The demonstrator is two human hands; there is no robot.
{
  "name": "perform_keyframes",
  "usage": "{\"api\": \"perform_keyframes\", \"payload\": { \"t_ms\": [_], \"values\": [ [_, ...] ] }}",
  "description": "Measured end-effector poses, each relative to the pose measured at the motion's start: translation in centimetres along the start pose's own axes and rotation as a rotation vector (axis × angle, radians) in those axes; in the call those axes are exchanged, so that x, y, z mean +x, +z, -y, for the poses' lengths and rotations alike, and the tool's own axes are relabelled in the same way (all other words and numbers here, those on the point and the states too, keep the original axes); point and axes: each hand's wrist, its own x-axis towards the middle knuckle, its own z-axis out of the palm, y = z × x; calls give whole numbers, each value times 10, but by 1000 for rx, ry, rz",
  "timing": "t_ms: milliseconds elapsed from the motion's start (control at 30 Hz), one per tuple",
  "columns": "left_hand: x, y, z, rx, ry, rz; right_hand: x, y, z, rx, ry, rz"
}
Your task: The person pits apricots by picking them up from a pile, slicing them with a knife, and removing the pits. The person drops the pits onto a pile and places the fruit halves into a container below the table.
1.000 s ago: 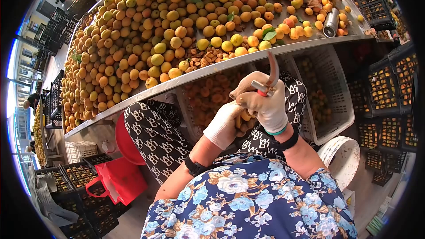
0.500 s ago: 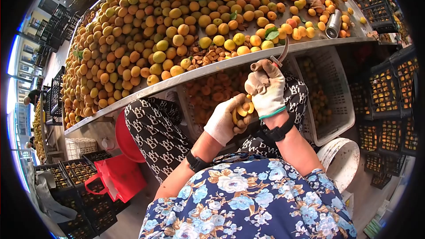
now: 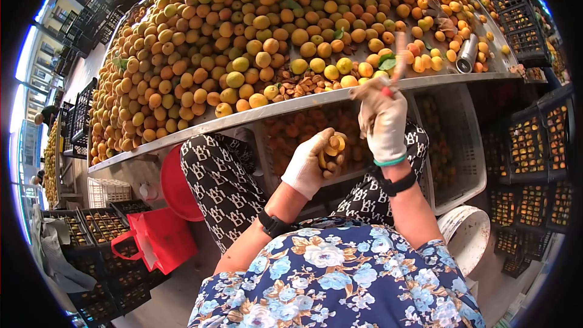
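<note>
My left hand, in a stained white glove, is closed around a cut apricot over my lap. My right hand, also gloved, is raised at the table's front edge, apart from the left. In it is a curved knife with a bit of red at the handle; motion smears the blade. A large heap of apricots covers the metal table before me. Apricot pits lie in a small pile near its edge. Partly hidden below, a crate holds orange apricot halves.
A pale plastic crate stands under the table at right, with a white bucket nearer me. A metal cylinder lies among the apricots. At left are a red bag and a red basin. Stacked black crates line the right.
My right hand has lifted the knife up and away from the left hand, widening the gap. My left hand still holds the cut apricot. The view has shifted slightly.
</note>
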Motion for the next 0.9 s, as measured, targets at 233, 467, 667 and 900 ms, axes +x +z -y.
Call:
{"api": "perform_keyframes", "payload": {
  "t_ms": [233, 467, 667, 900],
  "values": [
    [6, -17, -3, 53, 231, -167, -37, 28, -21, -892, -163, 280],
    [-4, -9, -17, -1, 148, -228, 0, 35, -29, -910, -271, 148],
    [11, -44, -16, 27, 76, -286, 85, 43, -17, -1086, -86, 38],
    [31, -83, -12, 112, 149, -435, 146, 72, -43, -1417, -34, 261]
  ]
}}
